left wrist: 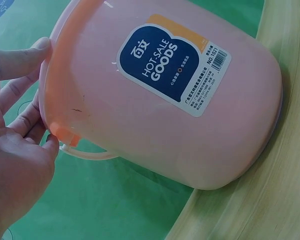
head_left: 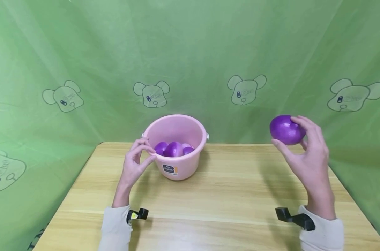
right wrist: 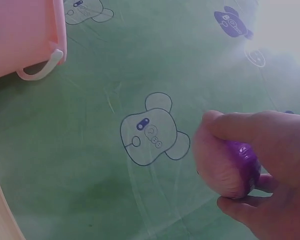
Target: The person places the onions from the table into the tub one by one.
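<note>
My right hand (head_left: 313, 162) holds a glossy purple ball (head_left: 285, 130) in the air above the table's right side, thumb below and fingers over the top. The right wrist view shows a pale pink, wrinkled side of this ball (right wrist: 222, 167). At the left, a pink bucket (head_left: 188, 167) stands upright on the table. My left hand (head_left: 131, 169) pinches its near-left rim between thumb and fingers. Several more purple balls (head_left: 173, 150) lie inside, partly hidden by the front wall. The left wrist view shows the bucket's wall (left wrist: 140, 130) with a label and the handle hanging.
The wooden table (head_left: 224, 195) reaches back to a green curtain (head_left: 196, 52) printed with bear-head outlines. This cloth also hangs along both sides. A black wrist camera (head_left: 295, 219) sits on the right sleeve, another (head_left: 138, 214) on the left.
</note>
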A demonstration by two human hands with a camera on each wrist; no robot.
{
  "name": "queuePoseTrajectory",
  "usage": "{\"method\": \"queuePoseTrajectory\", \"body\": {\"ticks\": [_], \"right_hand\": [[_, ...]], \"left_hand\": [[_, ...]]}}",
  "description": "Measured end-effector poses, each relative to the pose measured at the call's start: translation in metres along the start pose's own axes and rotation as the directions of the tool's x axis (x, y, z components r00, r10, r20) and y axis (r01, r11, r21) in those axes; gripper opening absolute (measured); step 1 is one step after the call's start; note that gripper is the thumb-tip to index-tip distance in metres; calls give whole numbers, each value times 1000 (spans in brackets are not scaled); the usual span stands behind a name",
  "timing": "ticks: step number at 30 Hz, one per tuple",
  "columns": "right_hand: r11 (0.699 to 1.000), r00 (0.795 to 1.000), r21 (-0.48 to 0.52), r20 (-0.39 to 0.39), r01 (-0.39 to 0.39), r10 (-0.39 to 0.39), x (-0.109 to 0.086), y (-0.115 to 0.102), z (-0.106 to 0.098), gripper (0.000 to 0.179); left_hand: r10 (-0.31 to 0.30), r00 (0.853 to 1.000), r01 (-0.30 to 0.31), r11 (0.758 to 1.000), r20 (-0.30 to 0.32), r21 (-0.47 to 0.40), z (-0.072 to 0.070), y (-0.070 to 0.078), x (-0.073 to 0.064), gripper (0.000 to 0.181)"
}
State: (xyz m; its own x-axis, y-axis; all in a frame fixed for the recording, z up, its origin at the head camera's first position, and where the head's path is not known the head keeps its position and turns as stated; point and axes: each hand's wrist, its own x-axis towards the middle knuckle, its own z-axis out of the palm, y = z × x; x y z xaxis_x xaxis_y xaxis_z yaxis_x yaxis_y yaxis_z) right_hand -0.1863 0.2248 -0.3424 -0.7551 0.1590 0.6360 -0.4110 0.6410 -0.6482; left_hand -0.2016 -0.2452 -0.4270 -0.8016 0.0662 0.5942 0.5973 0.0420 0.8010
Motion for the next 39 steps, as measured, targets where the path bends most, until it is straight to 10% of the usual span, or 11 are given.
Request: {"method": "queuePoseTrajectory", "body": {"ticks": [39], "right_hand": [[989, 985, 53, 103, 136, -141, -4, -21, 55, 80]], "left_hand": [[13, 1000, -13, 1000, 8, -6, -1, -2, 1, 17]]}}
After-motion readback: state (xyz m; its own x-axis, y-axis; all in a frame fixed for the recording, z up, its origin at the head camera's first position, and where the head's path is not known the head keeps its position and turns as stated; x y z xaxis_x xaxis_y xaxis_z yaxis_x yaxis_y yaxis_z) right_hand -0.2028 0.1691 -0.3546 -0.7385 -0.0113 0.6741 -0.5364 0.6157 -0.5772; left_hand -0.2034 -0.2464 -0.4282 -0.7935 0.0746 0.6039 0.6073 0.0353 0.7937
